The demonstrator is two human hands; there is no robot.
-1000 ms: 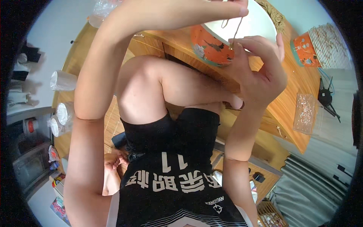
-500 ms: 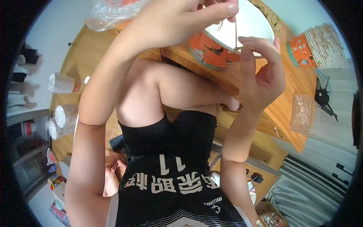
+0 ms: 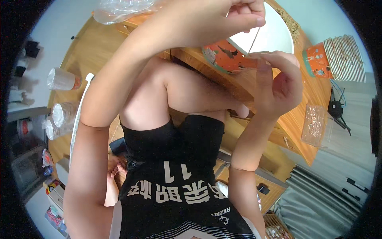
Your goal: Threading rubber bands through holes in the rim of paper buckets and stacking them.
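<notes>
A thin tan cord (image 3: 254,40) runs taut between my two hands, over the white inside of a large orange patterned paper bucket (image 3: 221,56). Above the bucket's mouth, my left hand (image 3: 242,16) is closed, thumb against the fingers, pinching the upper end of the cord. At the near rim my right hand (image 3: 280,81) pinches the lower end between thumb and forefinger; its other fingers curl by the bucket's side. Whether the cord passes through the bucket wall is hidden by the fingertips.
The bucket stands on a wooden table (image 3: 296,115). Beyond it lies a bundle of tan cord (image 3: 289,24). To the right are a stack of orange buckets (image 3: 334,59), a clear plastic tray (image 3: 313,124) and a black device (image 3: 336,105). Clear plastic wrapping (image 3: 123,10) lies at upper left.
My left hand has moved right and slightly down, and the cord now slants instead of hanging nearly straight. My right hand has shifted slightly right and down, still pinching at the rim.
</notes>
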